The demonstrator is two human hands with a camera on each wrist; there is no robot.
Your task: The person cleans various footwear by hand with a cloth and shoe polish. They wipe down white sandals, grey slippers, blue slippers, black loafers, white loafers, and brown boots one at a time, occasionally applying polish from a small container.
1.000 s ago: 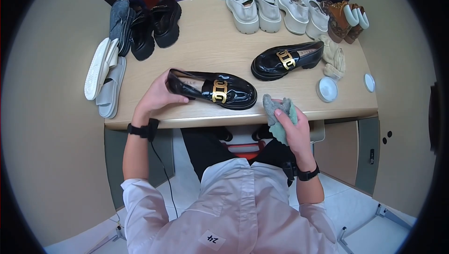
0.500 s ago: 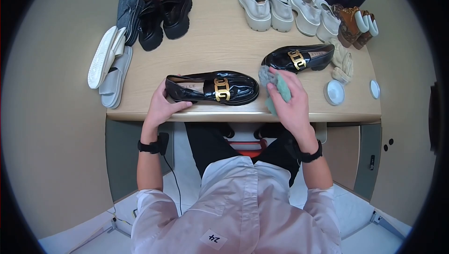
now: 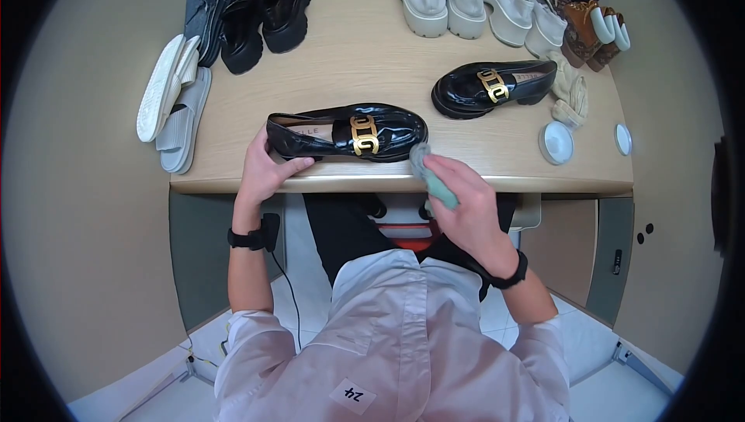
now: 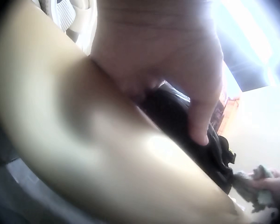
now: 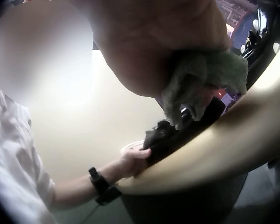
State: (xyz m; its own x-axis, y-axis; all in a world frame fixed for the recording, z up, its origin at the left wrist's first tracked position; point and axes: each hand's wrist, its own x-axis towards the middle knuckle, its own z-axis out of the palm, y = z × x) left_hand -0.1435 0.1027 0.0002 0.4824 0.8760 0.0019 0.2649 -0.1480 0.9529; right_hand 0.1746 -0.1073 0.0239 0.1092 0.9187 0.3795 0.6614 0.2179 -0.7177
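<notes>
A glossy black loafer (image 3: 388,131) with a gold buckle lies near the table's front edge in the head view, toe to the right. Around its heel, my left hand (image 3: 264,170) grips it, thumb along the near side. My right hand (image 3: 469,204) holds a bunched grey-green cloth (image 3: 434,181), whose grey end is right at the loafer's toe. The right wrist view shows the cloth (image 5: 200,81) hanging from the fingers by the shoe. The matching loafer (image 3: 466,96) sits farther back on the right, beyond the right hand.
Behind stand white platform shoes (image 3: 419,3), brown shoes (image 3: 582,30), black chunky shoes (image 3: 283,14) and grey shoes (image 3: 203,14). White slides (image 3: 182,123) lie at the left. Beige fabric (image 3: 570,96), a small white dish (image 3: 556,143) and a round lid (image 3: 623,140) sit at the right.
My right hand has brought the cloth up from the table's front edge and then left to the loafer's toe. The left hand keeps its grip at the heel, the thumb staying on the near side.
</notes>
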